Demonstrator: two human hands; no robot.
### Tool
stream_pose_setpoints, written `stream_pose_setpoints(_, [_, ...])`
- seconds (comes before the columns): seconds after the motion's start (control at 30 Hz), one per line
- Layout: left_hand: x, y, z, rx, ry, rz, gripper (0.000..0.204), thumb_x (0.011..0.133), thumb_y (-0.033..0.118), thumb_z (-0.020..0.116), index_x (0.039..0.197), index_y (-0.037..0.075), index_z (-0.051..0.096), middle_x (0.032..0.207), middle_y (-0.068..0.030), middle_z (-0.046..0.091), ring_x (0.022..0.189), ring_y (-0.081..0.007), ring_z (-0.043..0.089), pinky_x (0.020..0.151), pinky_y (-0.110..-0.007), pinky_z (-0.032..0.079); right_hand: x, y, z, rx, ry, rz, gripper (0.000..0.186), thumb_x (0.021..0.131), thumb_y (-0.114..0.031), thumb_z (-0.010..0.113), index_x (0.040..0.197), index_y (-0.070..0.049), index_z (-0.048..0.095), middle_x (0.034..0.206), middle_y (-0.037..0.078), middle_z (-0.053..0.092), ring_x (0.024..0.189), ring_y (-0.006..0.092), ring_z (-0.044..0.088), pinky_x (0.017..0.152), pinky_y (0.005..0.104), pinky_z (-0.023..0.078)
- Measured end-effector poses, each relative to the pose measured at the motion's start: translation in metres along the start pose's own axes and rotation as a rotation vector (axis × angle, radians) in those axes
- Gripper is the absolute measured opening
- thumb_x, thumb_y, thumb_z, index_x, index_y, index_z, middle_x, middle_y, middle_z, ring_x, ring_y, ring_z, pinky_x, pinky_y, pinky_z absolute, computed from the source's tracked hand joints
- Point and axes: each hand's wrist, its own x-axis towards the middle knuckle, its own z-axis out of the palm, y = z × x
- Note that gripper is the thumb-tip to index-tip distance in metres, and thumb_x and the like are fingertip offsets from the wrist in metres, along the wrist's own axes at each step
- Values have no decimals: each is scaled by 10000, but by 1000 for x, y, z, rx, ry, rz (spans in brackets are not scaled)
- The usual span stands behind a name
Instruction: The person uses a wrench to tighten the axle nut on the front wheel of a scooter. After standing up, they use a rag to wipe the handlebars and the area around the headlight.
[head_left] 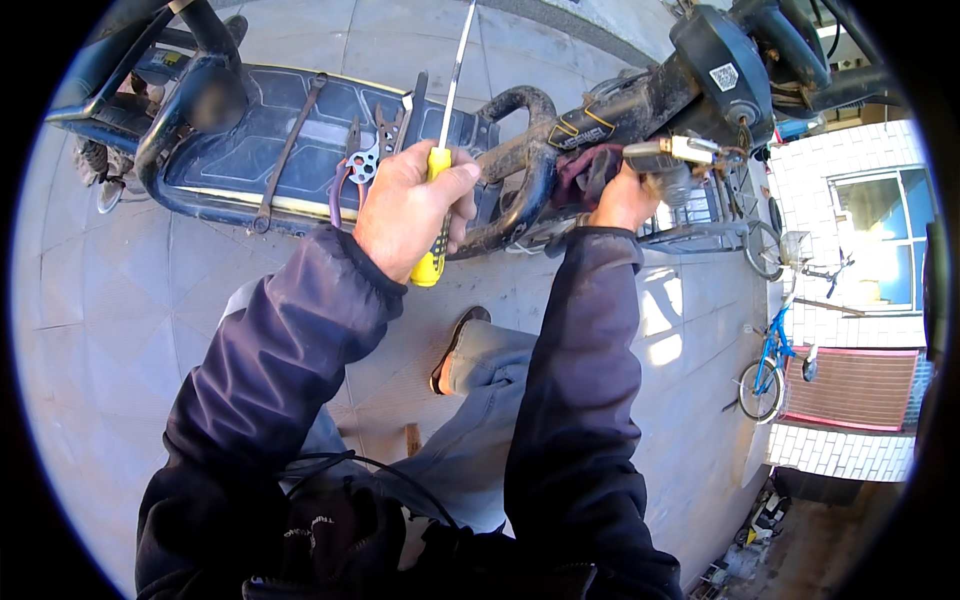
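My left hand [420,200] is closed round the yellow handle of a screwdriver [440,160], its long shank pointing up and away. Beneath it lies the dark footboard [235,150] of a black two- or three-wheeled vehicle. My right hand [625,202] is at the vehicle's front frame, beside a dark red cloth [585,175]. Its fingers curl out of sight, so what they grip is unclear. A worn metal-and-dark part [680,152] sits just above that hand. On the footboard rest a long wrench [292,150], pliers [350,165] and another plier-like tool [388,130].
Tubular black frame bars [515,215] curve between my hands. The steering column [720,75] rises at the far right. Paving [120,330] surrounds the vehicle, and my sandalled foot [462,345] stands below. A blue bicycle [768,365] is by the white brick wall [840,450].
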Motion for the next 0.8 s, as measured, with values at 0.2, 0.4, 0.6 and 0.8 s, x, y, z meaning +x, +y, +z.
stream_pose_setpoints(0.2, [6, -2, 8, -35, -16, 12, 163, 917, 176, 579, 974, 24, 571, 697, -31, 556, 520, -100, 526, 460, -247, 449, 28, 44, -53, -121, -300, -124, 430, 849, -313, 702, 1177, -43, 640, 1104, 182, 682, 988, 300, 665, 861, 377, 504])
stream_pose_setpoints(0.4, [10, 1, -5, -4, 87, 38, 145, 918, 171, 586, 963, 34, 572, 693, -29, 556, 530, -103, 531, 470, -253, 451, 13, 4, -63, -1147, -228, -55, 506, 803, -470, 651, 1167, -118, 626, 1066, 229, 652, 1002, 427, 610, 847, 499, 481])
stream_pose_setpoints(0.6, [25, -14, -22, 87, 47, 20, 184, 898, 204, 634, 952, 31, 604, 673, -56, 605, 548, -156, 596, 481, -305, 484, 13, 22, -64, -1127, -370, -410, 430, 810, -375, 668, 1086, -50, 621, 987, 227, 653, 924, 437, 614, 807, 488, 490])
stream_pose_setpoints(0.8, [28, -25, 25, 100, 208, 28, 114, 881, 97, 572, 923, -5, 544, 583, -85, 569, 453, -195, 580, 414, -352, 455, 8, 19, -75, -1074, -216, -359, 510, 884, -379, 577, 1301, -84, 567, 1121, 245, 635, 980, 436, 608, 840, 464, 484])
